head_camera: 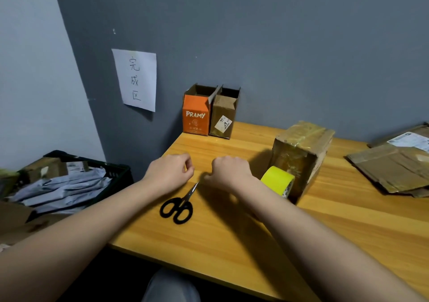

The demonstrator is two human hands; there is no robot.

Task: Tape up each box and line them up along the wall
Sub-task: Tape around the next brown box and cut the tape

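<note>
Off to the left, beside the tabletop point(232, 239), a black crate point(116, 174) holds grey mailer bags and a small carton, and a paper sign point(135, 79) with handwritten characters hangs on the grey wall above. Over the tabletop's near-left part the left hand point(170, 174) hovers with its fingers curled in, and I cannot see anything held in it. Just below, black-handled scissors point(180, 205) lie flat, blades pointing up toward the gap between the two hands. The right hand point(228, 171) sits close beside the left, also curled; whether it pinches a tape end I cannot tell, since the fingers are turned away. Against the wall stand two open-topped boxes, the orange box point(195, 116) and the brown box point(222, 118), touching each other. Right of the hands a yellow tape roll point(278, 180) leans against a larger taped carton point(301, 155), and flattened cardboard point(394, 167) lies at the far right. My guess is that a strip is about to be drawn or cut. To do it well, I would hold the roll steady, pull the strip taut and straight, snip it cleanly, then press it along the flap seam before sliding the box to the wall.
</note>
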